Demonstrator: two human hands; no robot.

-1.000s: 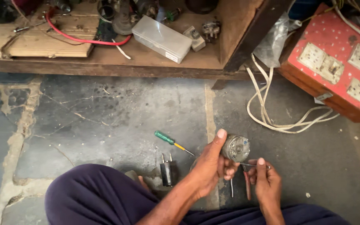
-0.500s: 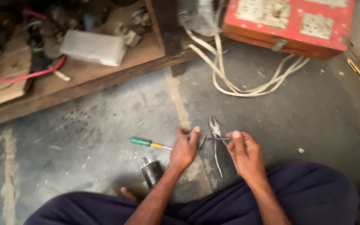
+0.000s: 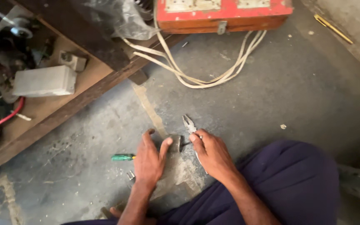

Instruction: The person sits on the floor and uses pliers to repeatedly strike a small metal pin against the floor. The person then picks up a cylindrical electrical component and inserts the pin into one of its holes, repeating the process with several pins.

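both hands have sunk to the floor; left hand [image 3: 148, 160] grips the small round part [image 3: 176, 143], right hand [image 3: 212, 153] pinches its pin, pliers [image 3: 189, 124] just beyond.

Both forearms are being shown bare, with no sleeves, watch, bands or rings being worn near the fingers. The left hand [image 3: 148, 160] and right hand [image 3: 213, 152] are being seen ungloved, nails cut short. Behind the fingers, the legs are being covered by loose dark navy trousers [image 3: 288, 187], softly creased. Bare toes [image 3: 115, 212] are being glimpsed below the left wrist.
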